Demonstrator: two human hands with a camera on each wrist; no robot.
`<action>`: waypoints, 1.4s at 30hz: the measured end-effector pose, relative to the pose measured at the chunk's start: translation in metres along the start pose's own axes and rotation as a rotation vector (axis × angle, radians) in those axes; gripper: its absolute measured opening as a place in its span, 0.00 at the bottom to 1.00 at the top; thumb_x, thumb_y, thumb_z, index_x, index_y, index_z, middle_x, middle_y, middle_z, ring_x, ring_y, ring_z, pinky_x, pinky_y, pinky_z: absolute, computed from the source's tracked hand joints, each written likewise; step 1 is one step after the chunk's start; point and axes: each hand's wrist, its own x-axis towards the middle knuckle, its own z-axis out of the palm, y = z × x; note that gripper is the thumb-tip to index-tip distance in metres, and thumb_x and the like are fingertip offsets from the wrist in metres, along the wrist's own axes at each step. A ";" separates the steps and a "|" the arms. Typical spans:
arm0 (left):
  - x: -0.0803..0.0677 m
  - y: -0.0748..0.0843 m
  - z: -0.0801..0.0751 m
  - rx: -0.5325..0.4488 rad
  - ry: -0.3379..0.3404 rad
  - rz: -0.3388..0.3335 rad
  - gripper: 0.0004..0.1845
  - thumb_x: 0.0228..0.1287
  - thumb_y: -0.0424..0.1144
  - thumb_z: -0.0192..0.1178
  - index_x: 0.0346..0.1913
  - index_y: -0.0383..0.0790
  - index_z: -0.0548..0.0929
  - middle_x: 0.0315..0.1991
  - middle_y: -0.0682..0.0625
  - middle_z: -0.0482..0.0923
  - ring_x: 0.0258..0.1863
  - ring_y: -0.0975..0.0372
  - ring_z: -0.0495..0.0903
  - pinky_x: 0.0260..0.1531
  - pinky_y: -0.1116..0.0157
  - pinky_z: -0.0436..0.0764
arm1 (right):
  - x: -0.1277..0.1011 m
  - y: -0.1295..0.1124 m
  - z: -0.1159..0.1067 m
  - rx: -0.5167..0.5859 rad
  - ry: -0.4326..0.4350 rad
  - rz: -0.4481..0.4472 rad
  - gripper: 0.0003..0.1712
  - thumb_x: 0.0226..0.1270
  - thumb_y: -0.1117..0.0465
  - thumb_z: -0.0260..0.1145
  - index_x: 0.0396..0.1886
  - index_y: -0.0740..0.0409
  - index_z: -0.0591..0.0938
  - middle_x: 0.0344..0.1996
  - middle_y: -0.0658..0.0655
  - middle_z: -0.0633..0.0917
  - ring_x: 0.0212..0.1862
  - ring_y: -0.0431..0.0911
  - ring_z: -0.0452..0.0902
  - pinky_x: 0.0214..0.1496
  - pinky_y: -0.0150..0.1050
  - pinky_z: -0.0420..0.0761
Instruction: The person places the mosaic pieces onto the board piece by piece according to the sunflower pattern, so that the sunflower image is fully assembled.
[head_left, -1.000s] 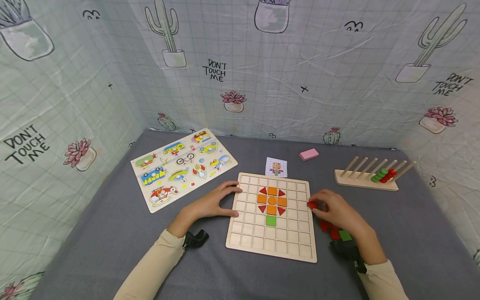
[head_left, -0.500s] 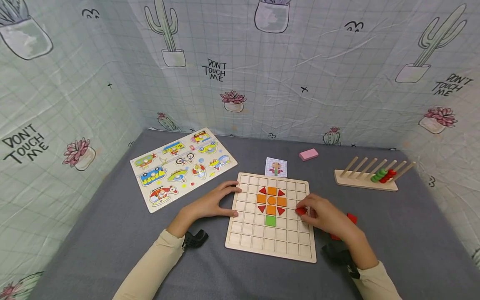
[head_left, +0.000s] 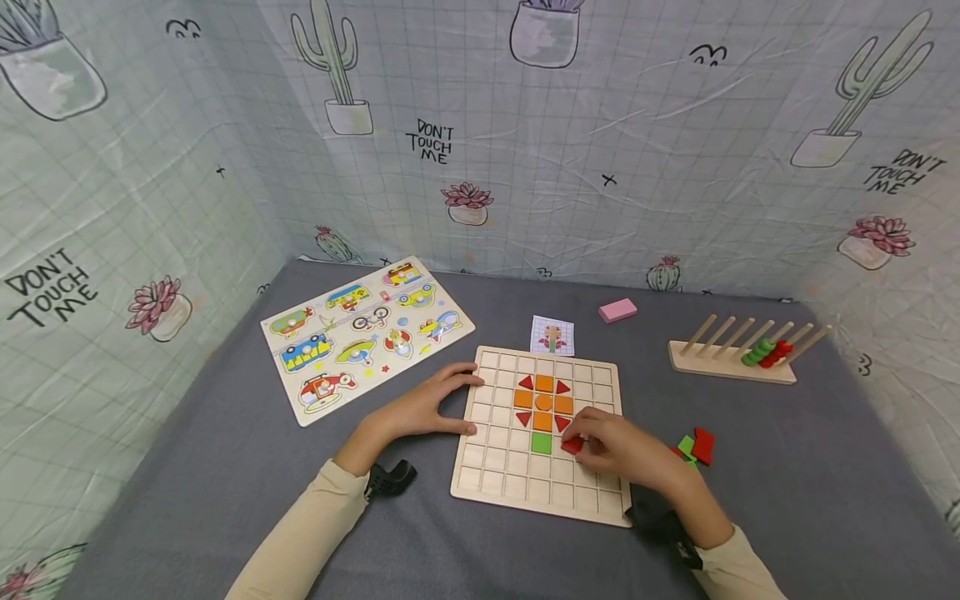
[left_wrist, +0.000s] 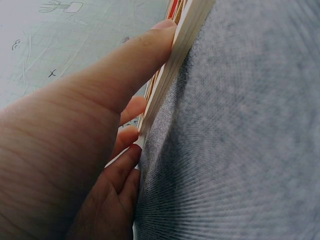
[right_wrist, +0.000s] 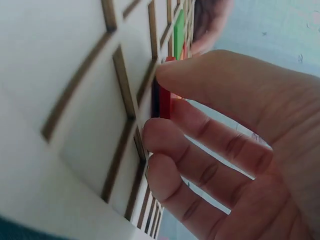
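Note:
A wooden grid board (head_left: 492,483) lies on the grey cloth in the head view. My left hand (head_left: 427,406) rests on its left edge, thumb and fingers spread along the rim. Between thumb and fingertips, my right hand (head_left: 630,450) pinches a red tile (head_left: 572,446) over the board. In the right wrist view this red tile (right_wrist: 165,95) stands on edge close against the grid. Just left of it lies a green square tile (head_left: 541,442). Above are orange square tiles (head_left: 544,383) around an orange round tile (head_left: 543,402), with red triangles (head_left: 523,418) at the corners.
Loose red and green tiles (head_left: 702,446) lie right of the board, partly behind the right forearm. A printed pattern card (head_left: 552,336) and a pink block (head_left: 618,310) are beyond it. A vehicle puzzle board (head_left: 367,342) sits at left, a peg stand (head_left: 731,362) at right.
My right hand has carried the red tile leftward from beside the board's right edge to beside the green square. The left hand has stayed at the board's left edge.

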 end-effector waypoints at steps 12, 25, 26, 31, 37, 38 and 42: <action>-0.001 0.001 -0.001 -0.015 -0.001 -0.003 0.38 0.58 0.51 0.70 0.69 0.47 0.68 0.75 0.48 0.52 0.73 0.53 0.55 0.68 0.49 0.62 | 0.004 -0.002 0.005 0.035 -0.018 0.003 0.09 0.63 0.66 0.69 0.43 0.54 0.84 0.41 0.51 0.78 0.34 0.41 0.71 0.34 0.30 0.75; 0.000 0.002 0.000 -0.012 -0.006 -0.012 0.38 0.58 0.52 0.70 0.70 0.47 0.68 0.75 0.48 0.52 0.73 0.52 0.55 0.67 0.49 0.62 | 0.004 -0.001 0.006 0.012 -0.012 -0.022 0.08 0.64 0.64 0.69 0.42 0.54 0.85 0.41 0.50 0.79 0.36 0.41 0.72 0.38 0.32 0.78; 0.000 0.002 0.000 -0.013 -0.005 -0.010 0.38 0.58 0.51 0.70 0.70 0.47 0.68 0.75 0.48 0.52 0.73 0.52 0.55 0.67 0.49 0.62 | 0.004 0.000 0.006 0.011 -0.012 -0.024 0.08 0.64 0.64 0.69 0.42 0.54 0.85 0.41 0.50 0.79 0.37 0.41 0.72 0.38 0.32 0.78; 0.000 0.002 -0.001 -0.009 -0.003 -0.004 0.38 0.58 0.51 0.70 0.69 0.47 0.68 0.75 0.48 0.52 0.73 0.52 0.55 0.67 0.49 0.62 | 0.005 0.000 0.005 0.015 -0.021 -0.022 0.08 0.64 0.64 0.69 0.42 0.53 0.85 0.42 0.49 0.79 0.39 0.42 0.72 0.40 0.33 0.78; 0.000 0.002 0.000 -0.012 -0.003 -0.009 0.38 0.58 0.51 0.71 0.69 0.47 0.68 0.75 0.48 0.52 0.73 0.52 0.55 0.68 0.49 0.61 | 0.005 0.001 0.005 0.028 -0.026 -0.024 0.08 0.65 0.64 0.69 0.43 0.53 0.85 0.42 0.49 0.79 0.39 0.42 0.73 0.40 0.33 0.78; 0.000 0.002 0.000 -0.013 -0.003 -0.010 0.38 0.58 0.51 0.71 0.69 0.48 0.68 0.75 0.49 0.52 0.73 0.52 0.55 0.68 0.49 0.61 | 0.005 0.002 0.006 0.027 -0.024 -0.032 0.08 0.64 0.64 0.69 0.43 0.53 0.85 0.42 0.49 0.80 0.39 0.42 0.73 0.39 0.33 0.78; 0.000 0.002 0.000 -0.013 -0.002 -0.010 0.38 0.58 0.52 0.70 0.69 0.47 0.68 0.75 0.49 0.52 0.73 0.52 0.55 0.67 0.49 0.62 | 0.004 0.003 0.004 0.033 -0.027 -0.044 0.08 0.65 0.64 0.68 0.43 0.53 0.85 0.43 0.49 0.80 0.37 0.41 0.73 0.38 0.32 0.77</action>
